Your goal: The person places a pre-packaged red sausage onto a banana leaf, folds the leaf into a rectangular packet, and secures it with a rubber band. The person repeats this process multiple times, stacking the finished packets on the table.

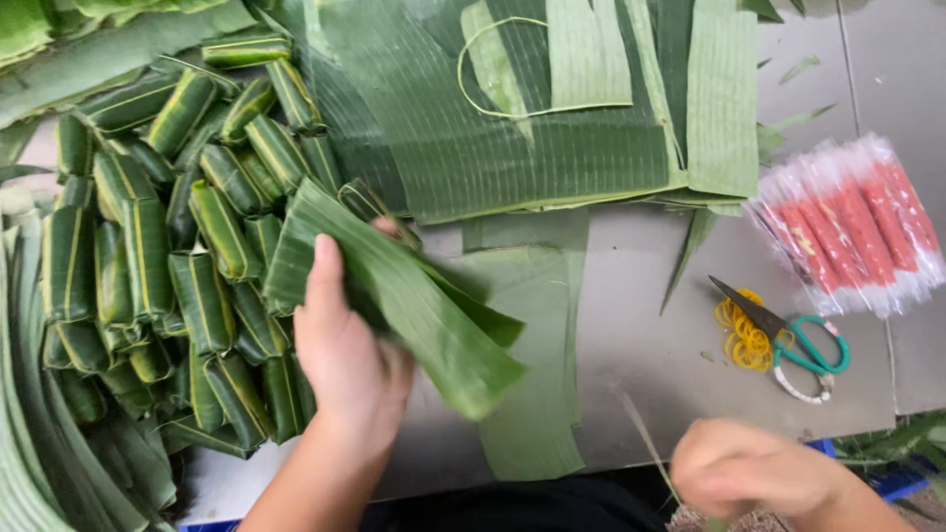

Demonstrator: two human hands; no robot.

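1. left hand (pixel 340 350) pinches a folded banana leaf strip (pixel 414 300) at its upper-left end; the strip's long axis runs down-right over the table (pixel 641 345)
2. right hand (pixel 744 473) blurred, well apart; grip unclear

Things on my table

A big heap of little green leaf-wrapped bundles (pixel 187 246) sits on my left. Wide flat banana leaves (pixel 522 118) lie at the top, with a thin looped leaf string (pixel 473 94) on them. On the grey table (pixel 641 345) are scissors with green handles (pixel 788 340) lying on yellow rubber bands (pixel 744 340), near clear packs of red sticks (pixel 852 232).
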